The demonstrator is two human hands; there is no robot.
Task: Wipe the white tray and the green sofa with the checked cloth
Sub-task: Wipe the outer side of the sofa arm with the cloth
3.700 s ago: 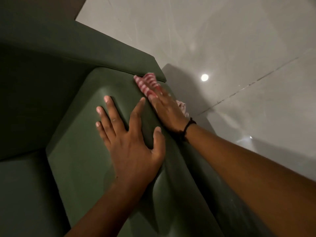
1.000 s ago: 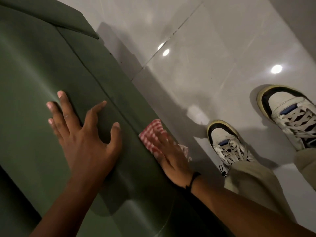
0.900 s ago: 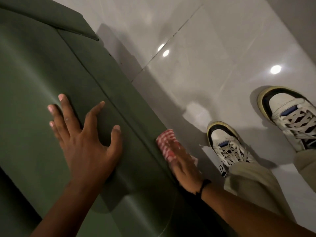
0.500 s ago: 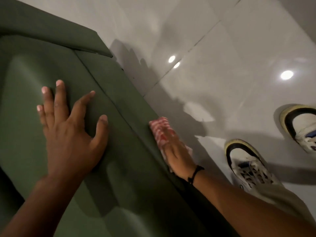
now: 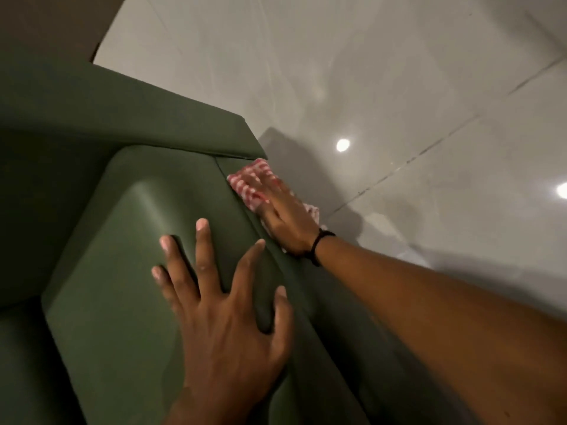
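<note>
The green sofa (image 5: 122,271) fills the left and lower part of the head view. My right hand (image 5: 283,214) lies flat on the red-and-white checked cloth (image 5: 250,184) and presses it against the front edge of the seat cushion, close to the armrest corner. My left hand (image 5: 227,320) rests palm down on the cushion top with its fingers spread and nothing in it. A black band circles my right wrist. No white tray shows in this view.
The sofa's armrest (image 5: 138,118) runs across the upper left and ends just past the cloth. Glossy grey floor tiles (image 5: 399,102) with bright light reflections spread to the right of the sofa. A brown wall strip (image 5: 55,23) shows at top left.
My right hand has slid the cloth along the cushion's front edge up to the armrest corner. The view has swung away, so my shoes have left the frame. My left hand stays pressed on the cushion.
</note>
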